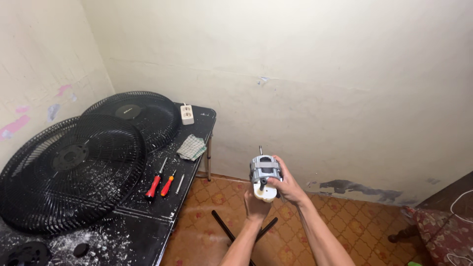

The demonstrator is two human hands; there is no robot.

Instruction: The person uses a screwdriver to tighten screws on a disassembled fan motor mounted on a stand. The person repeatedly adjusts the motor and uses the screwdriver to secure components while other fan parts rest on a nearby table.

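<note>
Fingers of the right hand wrapped around the side of a fan motor, pressed close against its grey metal housing; fingers of the left hand curled up from below, cupping the cream plastic base of the same motor. Held up in the air over the tiled floor, well apart from the surface, with a thin steel shaft poking straight up from the top. Judging by the layout, well into a strip-down: both black wire grilles already off and lying overlapped on the surface, the motor freed from its stand, black stand tubes lying crossed on the floor below. Reassembly or cleaning apparently not yet done, since white powdery dust sits scattered across the dark tabletop. Two screwdrivers with red handles laid side by side near the edge, a slimmer metal tool just beside them. Checked green cloth folded soft and crumpled further back, a white plastic power socket block near the wall. Grilles round, domed, finely ribbed; motor blocky, hard, dull grey; floor tiles glossy with an orange pattern; wall matte, stained and flaking low down.
</note>
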